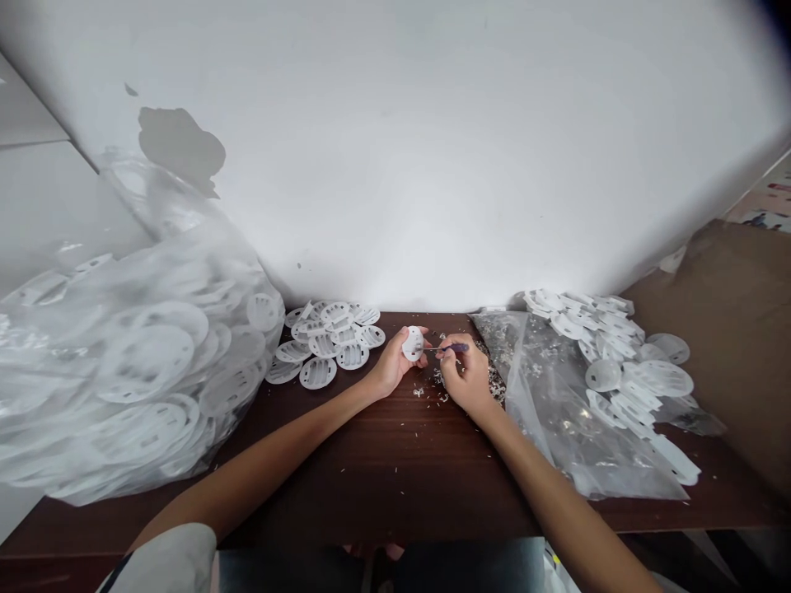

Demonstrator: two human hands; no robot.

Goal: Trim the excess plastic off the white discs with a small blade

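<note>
My left hand [390, 369] holds a small white plastic disc [413, 343] upright between fingers and thumb. My right hand [465, 375] is shut on a slim tool with a purple handle [456, 348], and its thin metal tip [430, 349] reaches the disc's edge. White plastic shavings [440, 377] lie scattered on the dark wooden table [383, 486] beneath both hands. To the left of my left hand lies a heap of white slotted discs [330, 342].
A bulging transparent bag of white discs [136, 371] fills the left side. On the right, a transparent bag with shavings [568, 403] lies near a heap of white plastic pieces [618, 362]. Brown cardboard [729, 329] stands at the far right, and a white wall [395, 165] rises behind the table.
</note>
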